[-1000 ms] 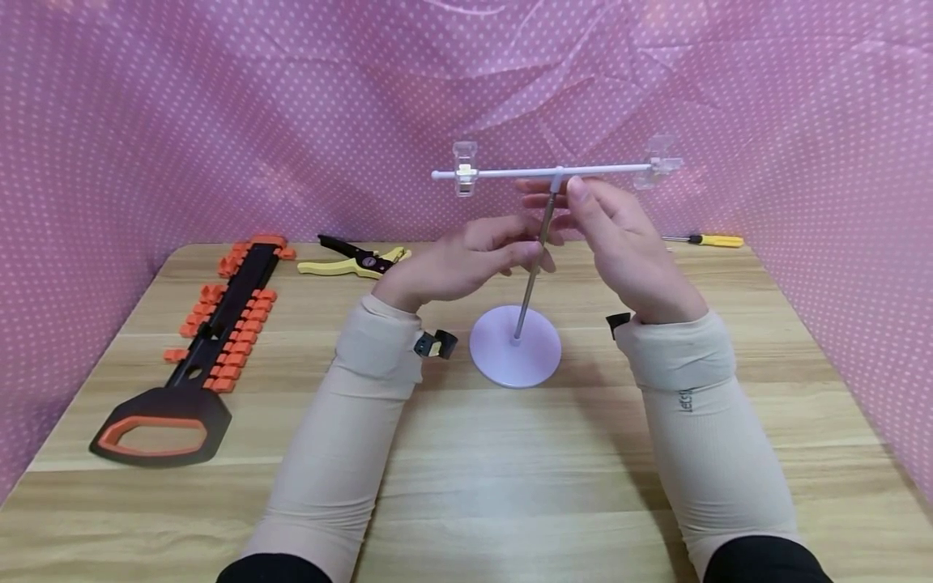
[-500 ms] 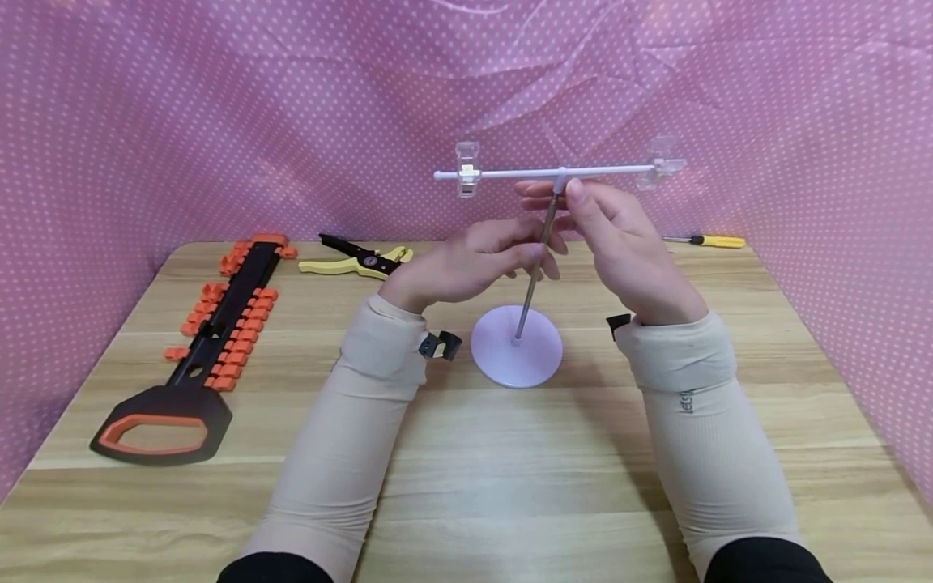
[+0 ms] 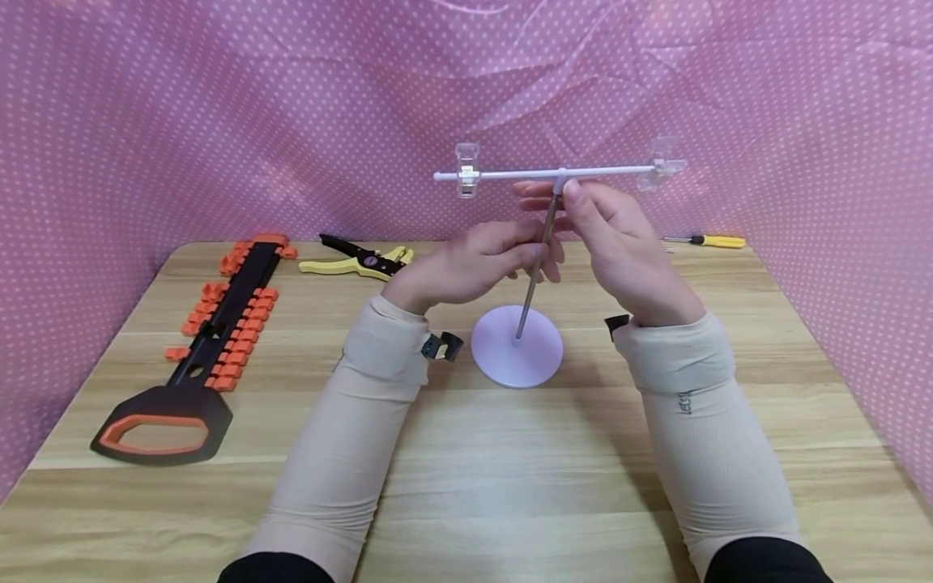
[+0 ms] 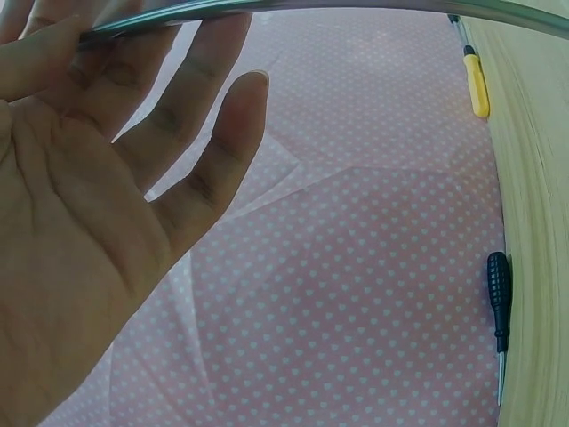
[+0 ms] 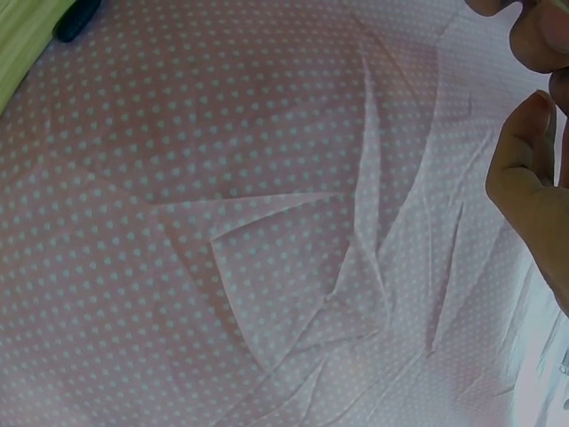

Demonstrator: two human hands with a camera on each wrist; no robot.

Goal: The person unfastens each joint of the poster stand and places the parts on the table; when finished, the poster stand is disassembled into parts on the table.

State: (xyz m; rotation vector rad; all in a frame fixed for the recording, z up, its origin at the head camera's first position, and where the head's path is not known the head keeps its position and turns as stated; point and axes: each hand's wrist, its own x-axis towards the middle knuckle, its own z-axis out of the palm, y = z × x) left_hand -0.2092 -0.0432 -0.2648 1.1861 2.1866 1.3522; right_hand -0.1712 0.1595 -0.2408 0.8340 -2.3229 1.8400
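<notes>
A T-shaped display stand stands on the table, its round white base (image 3: 503, 366) flat and its thin metal rod (image 3: 530, 293) leaning slightly right. Across the top runs a white crossbar (image 3: 612, 171) with a clear clip (image 3: 467, 185) near its left end and another clear clip (image 3: 662, 168) at its right. My left hand (image 3: 466, 261) pinches the middle of the rod between thumb and fingers; in the left wrist view its other fingers (image 4: 200, 169) are spread. Just under the crossbar, my right hand (image 3: 628, 243) pinches the rod's white top sleeve (image 3: 558, 184). The right wrist view shows only part of that hand.
At left lies a black rack (image 3: 244, 295) with orange clips and a looped handle. Yellow-and-black wire strippers (image 3: 360, 263) rest behind my left hand. A yellow screwdriver (image 3: 717, 241) lies at the back right; a black screwdriver (image 4: 500, 294) lies along the table's back edge, before pink dotted cloth.
The left hand has shifted very slightly right and down along the rod. The right hand and the stand are almost still.
</notes>
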